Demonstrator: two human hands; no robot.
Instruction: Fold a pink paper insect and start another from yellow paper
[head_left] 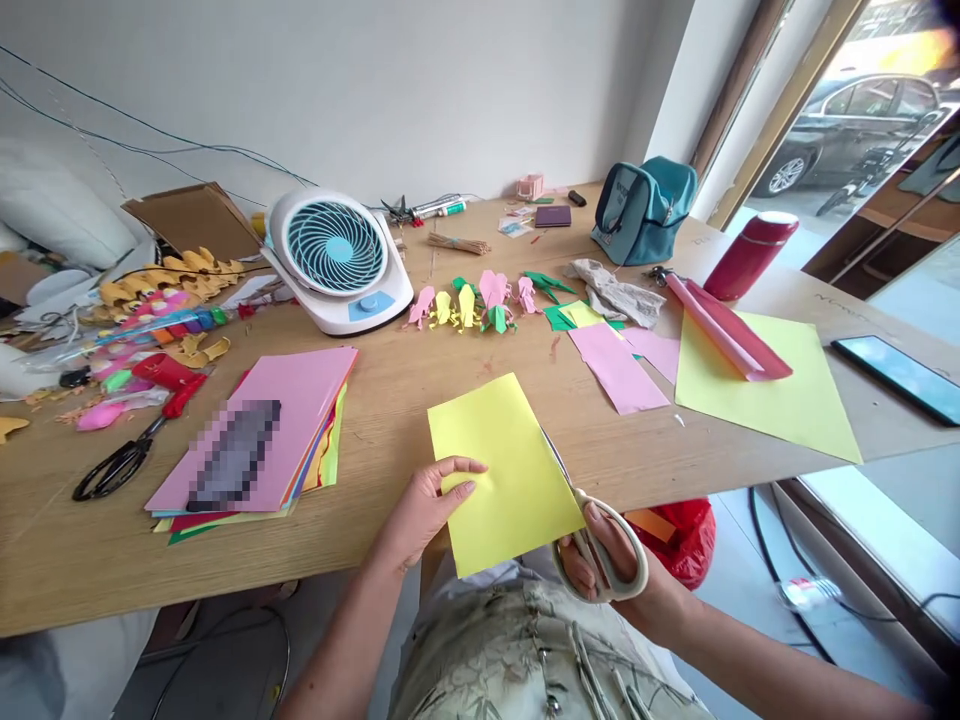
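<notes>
My left hand (431, 508) pinches a yellow sheet of paper (502, 450) by its left side, thumb and forefinger lying across it. White-handled scissors (634, 555) are in my right hand (596, 560), with fingers through the handle loops. One scissor blade shows along the paper's right edge; the rest is hidden behind the sheet. Both hands are at the table's front edge, above my lap. Beyond the sheet stand several small folded paper figures (493, 290) in pink, yellow and green.
A stack of coloured paper (300, 400) lies left, near red-and-black scissors (150, 435). A white fan (337, 250) stands behind. Pink paper pieces (619, 370), a large yellow sheet (772, 410), a red bottle (750, 255), a phone (900, 378) and a teal bag (645, 210) are right.
</notes>
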